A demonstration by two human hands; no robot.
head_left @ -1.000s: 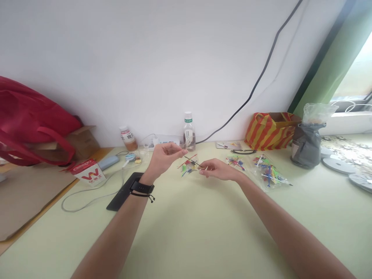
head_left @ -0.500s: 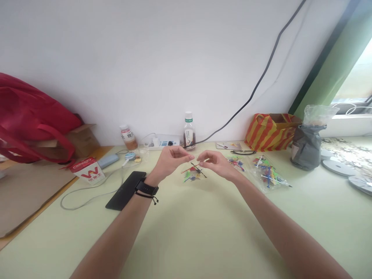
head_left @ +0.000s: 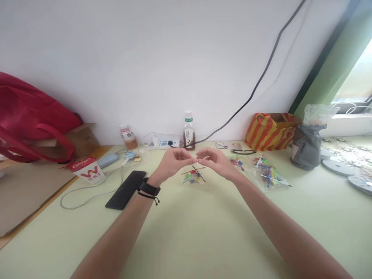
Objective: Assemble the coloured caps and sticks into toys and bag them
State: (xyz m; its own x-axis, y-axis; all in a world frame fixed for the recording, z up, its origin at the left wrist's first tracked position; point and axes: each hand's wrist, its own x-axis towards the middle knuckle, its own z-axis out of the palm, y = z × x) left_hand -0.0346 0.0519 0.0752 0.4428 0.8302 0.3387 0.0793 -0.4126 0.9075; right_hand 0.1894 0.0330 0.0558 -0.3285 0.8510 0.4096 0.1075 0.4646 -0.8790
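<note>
My left hand and my right hand meet at their fingertips above the middle of the table. On each, thumb and fingers are pinched together; whatever lies between them is too small to make out. Just below them sits a small pile of colourful thin plastic pieces, with red and black sticks on top. To the right of my right hand lie a clear bag of similar coloured pieces and a smaller coloured bunch.
A black phone and a red-and-white box lie left of my left arm. Behind my hands stand a dark drink bottle and a power strip. Glasses, a striped bag and a grey bag are at the right.
The fingertips of my two hands have come together from a small gap. My right fingers have bent inward a little, and the pieces below look almost unchanged.
</note>
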